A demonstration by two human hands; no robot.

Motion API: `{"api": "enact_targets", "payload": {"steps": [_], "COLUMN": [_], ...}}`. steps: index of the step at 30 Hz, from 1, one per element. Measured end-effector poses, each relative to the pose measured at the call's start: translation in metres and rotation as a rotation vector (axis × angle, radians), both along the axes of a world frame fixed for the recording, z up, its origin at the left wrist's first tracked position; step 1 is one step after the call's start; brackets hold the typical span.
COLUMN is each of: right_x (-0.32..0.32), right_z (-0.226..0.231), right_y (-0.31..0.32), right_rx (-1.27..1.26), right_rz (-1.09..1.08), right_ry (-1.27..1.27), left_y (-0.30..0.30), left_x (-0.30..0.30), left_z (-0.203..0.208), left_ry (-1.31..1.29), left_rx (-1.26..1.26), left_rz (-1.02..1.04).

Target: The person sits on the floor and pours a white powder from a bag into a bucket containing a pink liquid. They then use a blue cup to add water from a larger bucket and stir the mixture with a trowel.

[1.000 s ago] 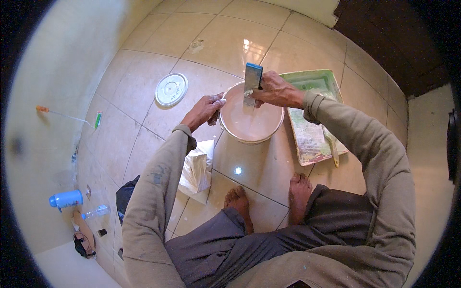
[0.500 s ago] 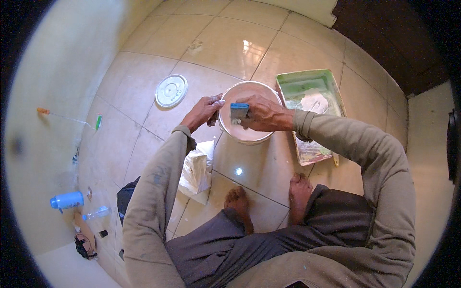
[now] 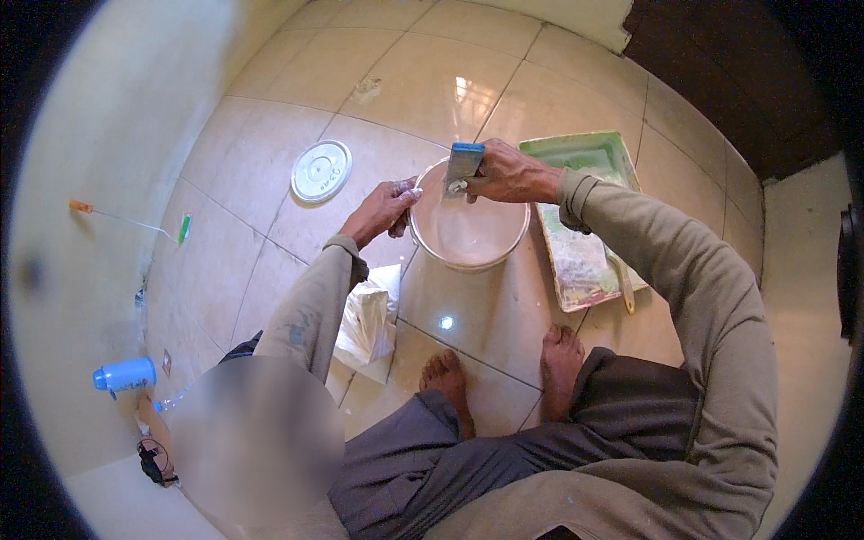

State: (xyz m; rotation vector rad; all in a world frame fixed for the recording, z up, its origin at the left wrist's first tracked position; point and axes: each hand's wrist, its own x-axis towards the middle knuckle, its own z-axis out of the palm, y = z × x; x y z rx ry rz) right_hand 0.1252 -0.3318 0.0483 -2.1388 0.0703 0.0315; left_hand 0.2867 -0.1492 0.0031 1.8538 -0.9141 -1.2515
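A round white bucket [image 3: 470, 266] stands on the tiles before me, its inside coated with pale pinkish-beige paste. My left hand [image 3: 385, 209] is closed on its left rim, with white smears on the fingers. Over the far side of the opening, my right hand [image 3: 513, 173] grips a flat putty scraper [image 3: 465, 160] with a blue back edge. The scraper is tilted, blue edge up, and a bit of white paste shows near its lower end by my fingers.
Right of the bucket lies a green paint tray [image 3: 576, 141] with whitish residue; a yellow-handled tool [image 3: 627, 292] rests in it. A white lid [image 3: 321, 171] lies left, a white plastic bag [image 3: 367, 319] nearer me. A blue flask [image 3: 126, 374] is by the left wall. A blur covers the lower left.
My right hand has lifted the scraper from inside the bucket up to its far rim, uncovering more of the paste. My left hand stays on the rim.
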Motion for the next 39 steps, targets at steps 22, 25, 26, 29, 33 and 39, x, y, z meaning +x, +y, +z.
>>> {"api": "enact_targets", "payload": {"steps": [22, 25, 26, 29, 33, 39], "right_x": [-0.028, -0.016, -0.011, -0.012, -0.022, -0.011], "right_z": [0.023, -0.017, -0.019, -0.024, -0.010, -0.011], "right_y": [0.021, 0.012, 0.010, -0.006, 0.006, -0.007], "right_rx": [-0.159, -0.063, 0.000, -0.448, -0.323, -0.476], "right_rz": [0.005, -0.072, -0.062, -0.082, -0.066, -0.094], "right_ry": [0.034, -0.181, -0.213, -0.235, -0.146, -0.239], "left_y": [0.005, 0.000, -0.001, 0.000, 0.004, 0.000], "left_x": [0.001, -0.001, -0.001, 0.000, 0.001, 0.003], "left_z": [0.005, 0.002, 0.000, 0.001, 0.004, -0.005], "left_ry": [-0.044, -0.026, -0.017, -0.022, -0.031, -0.019], "left_rx": [-0.014, -0.012, -0.008, 0.009, -0.013, 0.003], "left_rz": [-0.030, -0.030, -0.025, -0.013, -0.016, -0.019]}}
